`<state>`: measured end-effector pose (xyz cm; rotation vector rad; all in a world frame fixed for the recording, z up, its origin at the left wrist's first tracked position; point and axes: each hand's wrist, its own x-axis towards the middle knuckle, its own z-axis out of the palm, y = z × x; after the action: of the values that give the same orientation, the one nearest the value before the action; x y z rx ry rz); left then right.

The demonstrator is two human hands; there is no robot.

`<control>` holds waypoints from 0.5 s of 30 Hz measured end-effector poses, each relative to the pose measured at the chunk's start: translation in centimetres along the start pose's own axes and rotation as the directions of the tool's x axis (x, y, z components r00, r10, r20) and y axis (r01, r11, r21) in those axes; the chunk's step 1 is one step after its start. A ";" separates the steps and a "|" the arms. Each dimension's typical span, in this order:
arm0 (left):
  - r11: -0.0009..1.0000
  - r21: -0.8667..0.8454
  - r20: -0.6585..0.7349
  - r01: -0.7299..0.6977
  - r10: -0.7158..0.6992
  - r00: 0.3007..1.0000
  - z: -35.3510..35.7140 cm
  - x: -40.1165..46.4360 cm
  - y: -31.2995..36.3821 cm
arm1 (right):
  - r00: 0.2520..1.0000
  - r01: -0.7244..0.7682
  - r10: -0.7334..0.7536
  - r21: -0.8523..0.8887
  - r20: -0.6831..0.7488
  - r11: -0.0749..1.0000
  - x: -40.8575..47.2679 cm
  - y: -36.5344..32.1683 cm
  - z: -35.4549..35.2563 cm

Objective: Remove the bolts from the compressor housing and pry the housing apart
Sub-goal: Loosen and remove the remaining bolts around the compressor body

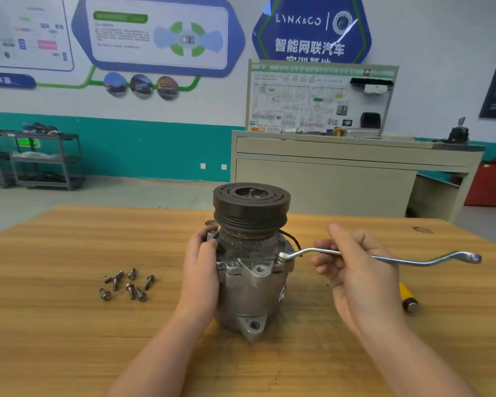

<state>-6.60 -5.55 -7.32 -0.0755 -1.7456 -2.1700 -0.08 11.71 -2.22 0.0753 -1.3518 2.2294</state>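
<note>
Right hand grip: the right hand (pixel 358 270) has its fingers curled round the middle of a long offset wrench (pixel 384 257), thumb pointing up; the grip is clamped on the shaft.
Wrench: its near ring end sits on a bolt head at the 3 o'clock side of the compressor housing (pixel 249 285); its far end reaches out toward 3 o'clock, clear of the table.
Left hand grip: the left hand (pixel 202 270) is wrapped against the housing's 9 o'clock side, fingers and thumb curled onto the metal just below the pulley, holding it.
Compressor: it stands upright at the middle of the wooden table (pixel 69 325), dark grooved pulley (pixel 251 207) on top, grey cast body below, a mounting ear pointing to 6 o'clock.
Loose bolts: seven removed bolts (pixel 128 283) lie in a small scatter on the table at 9 o'clock from the compressor, near the left hand but apart from it.
Yellow handle: a yellow-handled tool (pixel 408 298) lies on the table at 4 o'clock, partly hidden behind the right wrist.
Background: a beige cabinet (pixel 327 173) at 12 o'clock, beyond the table.
</note>
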 end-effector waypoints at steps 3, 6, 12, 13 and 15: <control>1.000 -0.003 -0.010 0.003 -0.003 1.000 0.1 0.0 0.1 | 0.982 0.188 -0.187 -0.131 0.020 0.973 -1.7 -0.3 0.7; 1.000 0.009 -0.015 -0.013 0.013 1.000 0.1 -0.3 0.3 | 0.947 0.311 -0.319 -0.376 0.044 0.873 -2.5 1.3 1.9; 0.999 0.004 -0.007 -0.034 0.034 0.999 0.1 -0.4 0.6 | 0.883 0.467 -0.462 -0.271 0.086 0.842 -3.1 2.1 0.9; 0.999 0.001 -0.006 -0.033 0.033 0.999 0.1 -0.5 0.6 | 0.914 0.404 -0.390 -0.153 0.113 0.902 -2.3 1.5 0.4; 0.999 0.002 -0.007 -0.040 0.040 0.999 0.1 -0.4 0.6 | 0.970 0.139 -0.145 0.043 0.194 0.989 0.6 0.6 0.3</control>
<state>-6.04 -5.48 -6.89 -0.1018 -1.7276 -2.1380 -0.95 11.43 -2.38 0.4010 -1.3688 2.1659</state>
